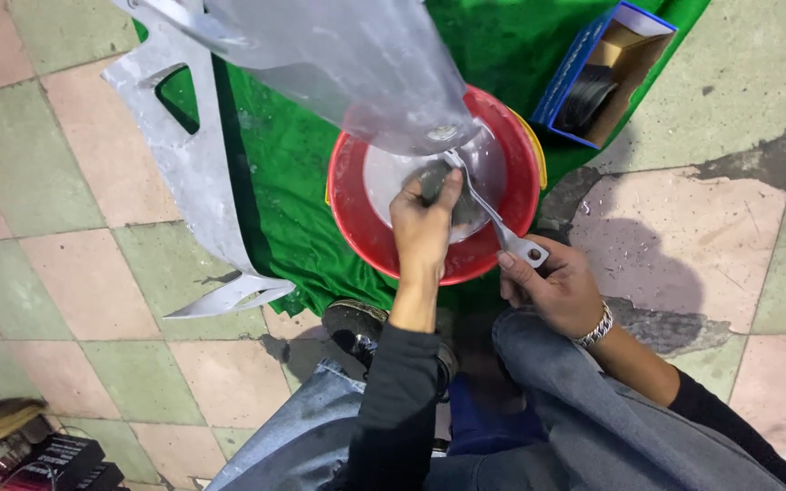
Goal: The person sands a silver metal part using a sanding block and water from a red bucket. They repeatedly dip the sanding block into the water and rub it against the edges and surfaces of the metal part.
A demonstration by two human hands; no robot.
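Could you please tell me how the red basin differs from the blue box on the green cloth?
The red basin is round, while the blue box is rectangular. The basin sits under both hands, left hand and right hand; the box lies apart, untouched. The basin holds a pale grey part; the box holds something dark. Both are open-topped and rest on the green cloth.

Grey metal panel (347, 64) cut off by top edge. Left hand (425, 223) covers a dark pad; kind unclear. Red basin (357, 227) near rim hidden behind both wrists. Blue box (604, 73) contents too dark to identify. Bottom-left corner objects cropped.
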